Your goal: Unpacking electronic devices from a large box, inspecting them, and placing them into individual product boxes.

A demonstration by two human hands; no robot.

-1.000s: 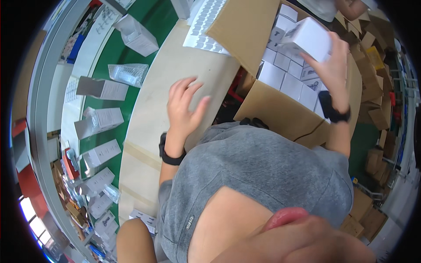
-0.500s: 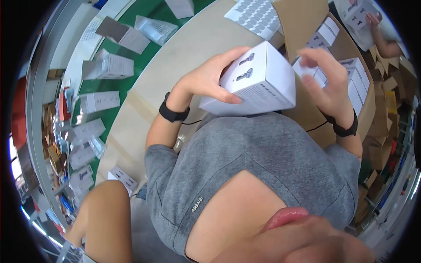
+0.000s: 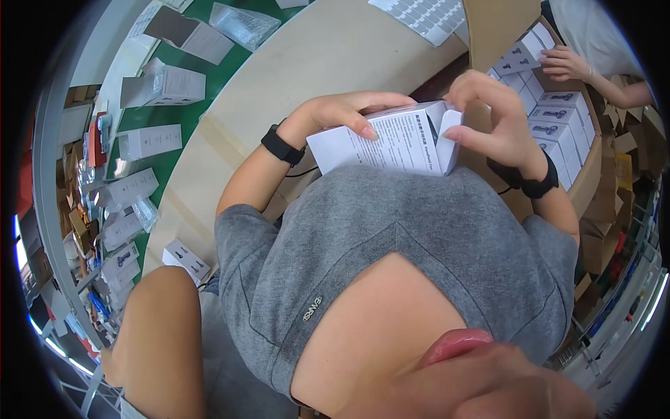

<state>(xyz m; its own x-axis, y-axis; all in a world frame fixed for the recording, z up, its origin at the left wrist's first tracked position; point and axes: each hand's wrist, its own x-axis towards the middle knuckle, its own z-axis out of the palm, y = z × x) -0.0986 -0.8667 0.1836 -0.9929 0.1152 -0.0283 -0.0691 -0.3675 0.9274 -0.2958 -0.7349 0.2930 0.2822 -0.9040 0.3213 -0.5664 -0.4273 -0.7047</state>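
A white printed carton box [image 3: 380,150] lies tilted on its side against my chest, with a text panel facing up. My left hand [image 3: 345,115] grips it from the far left, thumb on the printed face and fingers over the far side. At the box's right end a small white flap [image 3: 450,131] stands partly open. My right hand [image 3: 495,115] pinches that flap between thumb and curled fingers. What is inside the box cannot be seen.
A large brown carton [image 3: 587,183] at the right holds rows of white boxes [image 3: 558,115]; another person's hand [image 3: 564,64] touches one. A label sheet [image 3: 422,19] lies on the beige table [image 3: 314,59]. Open boxes [image 3: 157,142] line a green belt [image 3: 222,80] at left.
The box has turned so its text side faces up. My right hand has moved in from the right onto its end flap. The other person's hand has moved to the brown carton.
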